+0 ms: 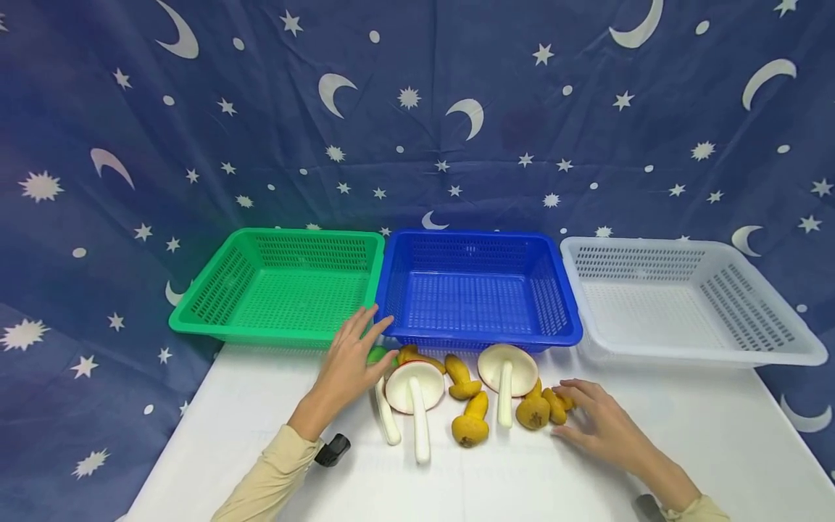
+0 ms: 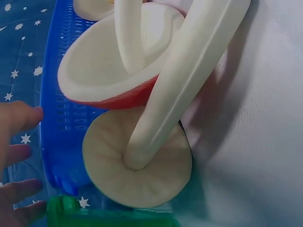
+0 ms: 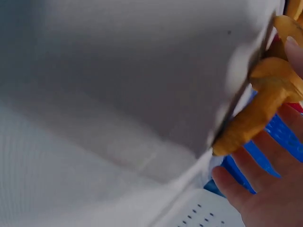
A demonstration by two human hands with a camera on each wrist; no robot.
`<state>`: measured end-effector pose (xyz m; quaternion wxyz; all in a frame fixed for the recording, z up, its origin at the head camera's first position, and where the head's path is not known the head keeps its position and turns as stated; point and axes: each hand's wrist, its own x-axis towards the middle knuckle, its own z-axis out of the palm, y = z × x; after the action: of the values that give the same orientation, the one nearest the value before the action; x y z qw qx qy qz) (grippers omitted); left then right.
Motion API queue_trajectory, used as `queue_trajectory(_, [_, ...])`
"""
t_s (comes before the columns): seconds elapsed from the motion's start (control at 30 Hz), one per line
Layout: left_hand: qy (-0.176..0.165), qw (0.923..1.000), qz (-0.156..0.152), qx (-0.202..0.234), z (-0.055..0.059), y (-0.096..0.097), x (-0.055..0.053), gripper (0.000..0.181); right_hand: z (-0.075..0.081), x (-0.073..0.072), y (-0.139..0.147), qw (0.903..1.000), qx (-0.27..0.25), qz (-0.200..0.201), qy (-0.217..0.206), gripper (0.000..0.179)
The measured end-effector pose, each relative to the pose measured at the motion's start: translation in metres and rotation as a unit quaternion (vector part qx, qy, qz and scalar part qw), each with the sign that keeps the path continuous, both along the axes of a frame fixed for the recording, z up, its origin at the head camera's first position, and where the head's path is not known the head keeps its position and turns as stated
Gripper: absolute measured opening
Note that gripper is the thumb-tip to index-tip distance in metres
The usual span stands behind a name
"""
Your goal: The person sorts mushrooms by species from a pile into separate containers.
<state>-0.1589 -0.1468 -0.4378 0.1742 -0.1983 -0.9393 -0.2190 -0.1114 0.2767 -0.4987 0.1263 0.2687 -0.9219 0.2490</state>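
My left hand (image 1: 352, 362), fingers spread, is over a green-capped toy mushroom (image 1: 388, 420), whose cap it partly hides. Beside that lies a mushroom with a red-rimmed pale cap (image 1: 414, 388); the left wrist view shows the white stem of the green-capped mushroom (image 2: 165, 94) crossing in front. My right hand (image 1: 603, 428) is at the right end of the row, fingers loosely bent around small yellow-brown mushrooms (image 1: 555, 407). In the right wrist view one yellow-brown mushroom (image 3: 258, 116) lies between thumb and fingers; contact cannot be told.
Behind the mushrooms stand a green basket (image 1: 277, 335), a blue basket (image 1: 483, 338) and a white basket (image 1: 691, 354), side by side. Another red-rimmed mushroom (image 1: 505, 384) and more yellow-brown mushrooms (image 1: 471, 420) lie between the hands on the white tabletop (image 1: 496, 486).
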Motion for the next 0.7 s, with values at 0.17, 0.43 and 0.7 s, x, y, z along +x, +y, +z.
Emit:
queue_trajectory(0.17, [0.005,0.9999,-0.003,-0.013,-0.007,0.004,-0.003,0.047,-0.010,-0.002,-0.003,0.9999,-0.005,-0.001,0.011,0.050])
queue_trajectory(0.43, [0.016,0.9998,0.006,0.003,-0.010,0.006,-0.006,0.038,-0.012,-0.007,-0.004,0.9997,-0.002,-0.002,0.023,0.044])
queue_trajectory(0.7, [0.037,0.9990,0.007,0.025,-0.011,0.008,-0.008,0.034,-0.002,-0.005,0.001,0.9995,0.000,-0.011,0.029,0.045])
